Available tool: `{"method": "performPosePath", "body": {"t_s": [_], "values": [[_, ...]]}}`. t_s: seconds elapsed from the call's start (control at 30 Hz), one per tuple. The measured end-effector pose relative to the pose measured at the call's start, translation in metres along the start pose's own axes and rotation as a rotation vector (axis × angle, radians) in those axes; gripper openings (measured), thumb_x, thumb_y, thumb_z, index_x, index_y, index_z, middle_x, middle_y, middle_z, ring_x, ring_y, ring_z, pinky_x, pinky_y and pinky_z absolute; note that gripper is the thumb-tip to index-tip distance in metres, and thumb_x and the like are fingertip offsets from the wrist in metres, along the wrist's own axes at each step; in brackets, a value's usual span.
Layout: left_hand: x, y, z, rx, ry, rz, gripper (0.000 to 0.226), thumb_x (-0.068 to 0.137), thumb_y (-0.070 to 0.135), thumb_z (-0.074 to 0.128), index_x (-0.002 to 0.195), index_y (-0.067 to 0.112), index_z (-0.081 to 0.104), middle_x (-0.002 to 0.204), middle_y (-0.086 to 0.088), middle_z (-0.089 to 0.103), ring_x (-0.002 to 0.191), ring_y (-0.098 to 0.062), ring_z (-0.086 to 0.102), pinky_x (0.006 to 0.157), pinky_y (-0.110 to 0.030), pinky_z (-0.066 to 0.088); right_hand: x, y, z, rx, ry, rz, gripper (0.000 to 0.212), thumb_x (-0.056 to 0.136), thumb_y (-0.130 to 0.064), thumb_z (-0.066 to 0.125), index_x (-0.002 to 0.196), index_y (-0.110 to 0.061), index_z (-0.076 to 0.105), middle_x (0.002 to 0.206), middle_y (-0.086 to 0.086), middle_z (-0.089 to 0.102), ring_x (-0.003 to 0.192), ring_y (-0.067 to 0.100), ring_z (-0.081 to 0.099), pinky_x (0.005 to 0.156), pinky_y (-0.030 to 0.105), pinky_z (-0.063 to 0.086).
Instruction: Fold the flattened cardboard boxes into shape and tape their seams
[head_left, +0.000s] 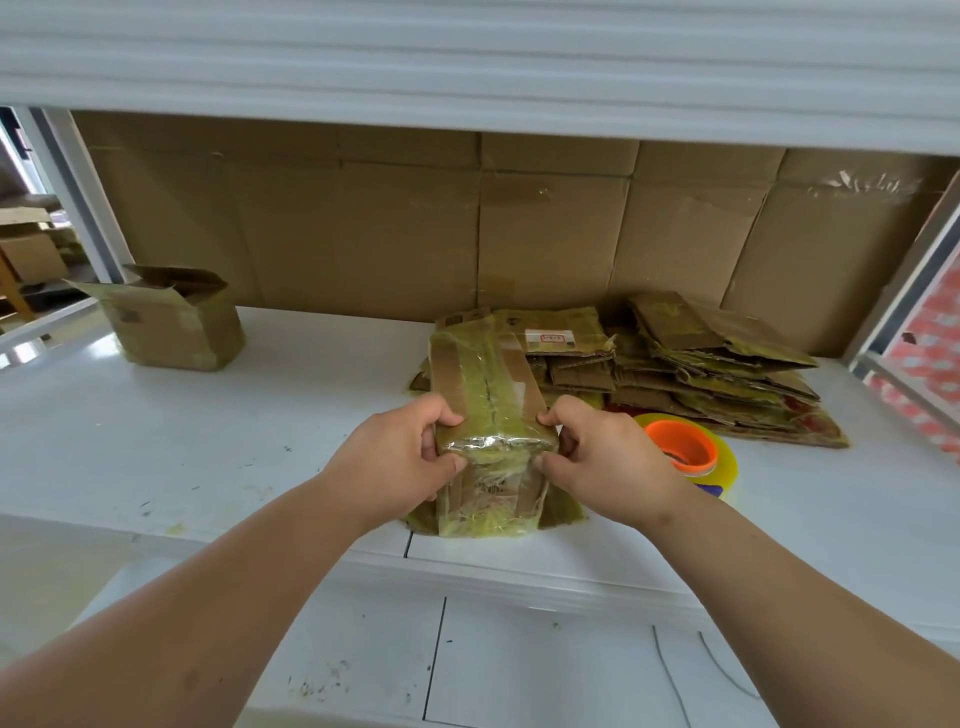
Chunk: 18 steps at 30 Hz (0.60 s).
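Note:
A small cardboard box (485, 395), wrapped in old yellowish tape, stands folded into shape near the front edge of the white shelf (260, 415). My left hand (400, 457) grips its left near corner and my right hand (602, 452) grips its right near corner, thumbs on top along the taped seam. A roll of yellow tape with an orange core (685, 449) lies just right of my right hand. A pile of flattened cardboard boxes (691, 374) lies behind and to the right of the box.
An opened cardboard box (171, 322) stands at the back left of the shelf. Large flat cardboard sheets (467, 218) line the back wall. A white shelf board (467, 52) hangs overhead. Metal uprights (78, 192) frame both sides.

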<state>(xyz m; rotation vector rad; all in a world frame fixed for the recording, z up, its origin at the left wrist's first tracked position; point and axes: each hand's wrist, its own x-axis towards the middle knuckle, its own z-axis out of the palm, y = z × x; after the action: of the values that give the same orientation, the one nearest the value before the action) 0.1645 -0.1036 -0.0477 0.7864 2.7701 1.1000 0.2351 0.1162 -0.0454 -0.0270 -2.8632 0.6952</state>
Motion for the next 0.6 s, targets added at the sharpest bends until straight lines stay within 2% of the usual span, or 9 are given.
{"method": "performPosePath", "body": {"t_s": [0.07, 0.13, 0.2, 0.3, 0.37, 0.47, 0.53, 0.6], "values": [[0.001, 0.001, -0.006, -0.012, -0.088, -0.014, 0.039, 0.087, 0.022, 0.075, 0.116, 0.036, 0.054, 0.075, 0.004, 0.066, 0.066, -0.001, 0.068, 0.067, -0.022, 0.05, 0.003, 0.002, -0.003, 0.029, -0.048, 0.013, 0.036, 0.09, -0.031, 0.07, 0.122, -0.026, 0.054, 0.083, -0.008, 0.062, 0.075, 0.009, 0.061, 0.064, 0.026, 0.048], [0.003, 0.003, -0.015, -0.082, -0.188, -0.036, 0.046, 0.085, 0.013, 0.074, 0.12, 0.034, 0.053, 0.079, 0.004, 0.071, 0.075, -0.002, 0.07, 0.081, -0.025, 0.053, 0.004, 0.004, -0.008, 0.074, -0.118, 0.026, 0.04, 0.088, -0.025, 0.072, 0.123, -0.027, 0.052, 0.085, -0.009, 0.063, 0.077, 0.008, 0.063, 0.066, 0.027, 0.052], [0.003, 0.005, -0.021, -0.159, -0.236, -0.06, 0.044, 0.085, 0.018, 0.076, 0.12, 0.032, 0.053, 0.081, 0.0, 0.072, 0.08, -0.005, 0.071, 0.09, -0.03, 0.051, 0.005, 0.005, -0.013, 0.145, -0.189, 0.037, 0.046, 0.085, -0.019, 0.073, 0.125, -0.026, 0.051, 0.086, -0.008, 0.065, 0.078, 0.009, 0.065, 0.071, 0.031, 0.056], [0.005, 0.011, -0.017, -0.071, -0.164, -0.052, 0.036, 0.084, 0.04, 0.076, 0.112, 0.032, 0.054, 0.072, 0.002, 0.066, 0.068, -0.005, 0.071, 0.078, -0.034, 0.054, 0.007, 0.002, -0.016, 0.102, -0.196, 0.025, 0.038, 0.089, -0.032, 0.07, 0.12, -0.027, 0.049, 0.087, -0.005, 0.065, 0.08, 0.013, 0.065, 0.072, 0.038, 0.057], [0.007, 0.016, -0.009, 0.146, -0.059, -0.039, 0.034, 0.084, 0.051, 0.071, 0.106, 0.034, 0.052, 0.071, 0.007, 0.062, 0.063, -0.006, 0.068, 0.067, -0.034, 0.055, 0.008, -0.001, -0.011, -0.041, -0.122, -0.029, 0.03, 0.094, -0.042, 0.063, 0.116, -0.027, 0.048, 0.083, -0.008, 0.061, 0.078, 0.012, 0.062, 0.067, 0.035, 0.054], [0.009, 0.019, -0.005, 0.384, 0.03, 0.021, 0.034, 0.087, 0.058, 0.062, 0.109, 0.035, 0.05, 0.073, 0.01, 0.059, 0.066, -0.005, 0.058, 0.059, -0.027, 0.048, 0.007, -0.002, 0.0, -0.153, 0.026, -0.136, 0.026, 0.097, -0.041, 0.057, 0.113, -0.021, 0.051, 0.088, -0.005, 0.064, 0.081, 0.016, 0.062, 0.063, 0.029, 0.043], [0.008, 0.019, -0.005, 0.453, 0.034, 0.06, 0.036, 0.088, 0.06, 0.06, 0.11, 0.034, 0.049, 0.075, 0.013, 0.058, 0.068, -0.002, 0.054, 0.06, -0.025, 0.046, 0.005, 0.0, 0.002, -0.148, 0.037, -0.17, 0.026, 0.097, -0.041, 0.058, 0.112, -0.02, 0.052, 0.089, -0.004, 0.065, 0.081, 0.017, 0.062, 0.06, 0.026, 0.038], [0.008, 0.021, -0.003, 0.513, 0.045, 0.08, 0.04, 0.084, 0.065, 0.059, 0.107, 0.034, 0.046, 0.077, 0.013, 0.06, 0.069, -0.002, 0.055, 0.065, -0.027, 0.051, 0.004, 0.002, -0.002, -0.092, -0.004, -0.171, 0.031, 0.093, -0.044, 0.062, 0.111, -0.021, 0.052, 0.082, -0.011, 0.06, 0.075, 0.01, 0.058, 0.056, 0.022, 0.038]]}}
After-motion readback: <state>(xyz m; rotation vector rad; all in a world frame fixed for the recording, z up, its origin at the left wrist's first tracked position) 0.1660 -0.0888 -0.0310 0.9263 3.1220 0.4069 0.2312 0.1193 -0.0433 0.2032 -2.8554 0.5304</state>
